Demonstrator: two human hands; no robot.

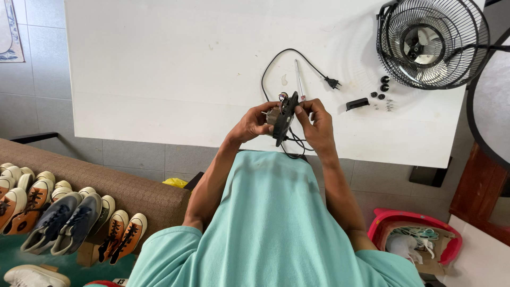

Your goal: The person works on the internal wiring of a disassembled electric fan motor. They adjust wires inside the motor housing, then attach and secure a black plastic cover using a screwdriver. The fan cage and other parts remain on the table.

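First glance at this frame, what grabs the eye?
Dead centre, both hands, left and right, grip a small black wired part over the near edge of a white table; its cord loops back to a plug. A black fan cage sits at the table's far right corner, with loose knobs and screws beside it. Rows of shoes line the floor at lower left.
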